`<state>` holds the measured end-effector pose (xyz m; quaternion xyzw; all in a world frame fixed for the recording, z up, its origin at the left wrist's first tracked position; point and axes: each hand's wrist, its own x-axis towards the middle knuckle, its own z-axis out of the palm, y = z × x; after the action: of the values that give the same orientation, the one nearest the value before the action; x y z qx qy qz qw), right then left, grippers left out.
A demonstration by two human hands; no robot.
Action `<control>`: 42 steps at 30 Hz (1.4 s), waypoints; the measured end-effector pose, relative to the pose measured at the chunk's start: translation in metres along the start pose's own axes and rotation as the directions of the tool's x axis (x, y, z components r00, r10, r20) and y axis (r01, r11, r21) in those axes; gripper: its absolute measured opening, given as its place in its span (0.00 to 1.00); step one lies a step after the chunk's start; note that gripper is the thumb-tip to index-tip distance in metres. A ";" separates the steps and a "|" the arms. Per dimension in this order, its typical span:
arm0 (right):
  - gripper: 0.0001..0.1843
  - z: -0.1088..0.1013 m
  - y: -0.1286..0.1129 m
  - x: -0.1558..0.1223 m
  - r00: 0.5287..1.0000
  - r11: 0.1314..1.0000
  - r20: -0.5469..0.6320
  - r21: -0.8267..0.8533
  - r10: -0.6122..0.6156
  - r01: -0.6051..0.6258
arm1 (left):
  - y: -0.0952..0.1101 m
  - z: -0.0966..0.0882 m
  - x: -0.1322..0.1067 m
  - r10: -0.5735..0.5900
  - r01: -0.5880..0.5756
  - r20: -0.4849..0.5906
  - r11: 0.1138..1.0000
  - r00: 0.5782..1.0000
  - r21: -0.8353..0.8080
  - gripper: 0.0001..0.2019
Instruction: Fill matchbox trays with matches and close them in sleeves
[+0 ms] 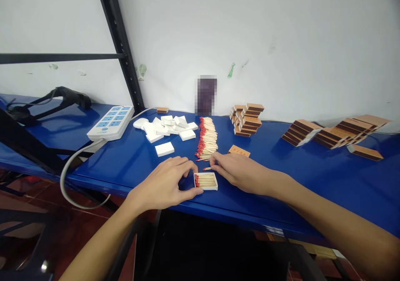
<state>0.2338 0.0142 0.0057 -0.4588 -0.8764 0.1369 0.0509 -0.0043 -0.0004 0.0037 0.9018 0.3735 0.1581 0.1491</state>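
Head view: right grip [237,170], pinching one match [207,168], red head leftward. White tray [210,188], part-filled, on the counter [268,147]: just bodyward and left of that grip, long axis left-to-right. Left grip [167,179], nearer: thumb and forefinger holding the tray's left end.

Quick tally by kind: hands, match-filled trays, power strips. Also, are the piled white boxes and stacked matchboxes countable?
Hands: 2 (left hand, right hand)
Match-filled tray: 1
Power strip: 1
Total: 4
Piled white boxes and stacked matchboxes: left out, too much overlap for an exact count.
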 end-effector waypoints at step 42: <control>0.10 -0.006 -0.006 -0.001 0.976 0.982 -0.217 -0.174 0.034 -0.073 | -0.002 0.003 0.000 -0.015 0.014 -0.034 0.999 0.999 -0.044 0.14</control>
<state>0.2309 0.0118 0.0127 -0.4969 -0.8621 0.0082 0.0988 -0.0049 0.0005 0.0003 0.8927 0.3791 0.1807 0.1635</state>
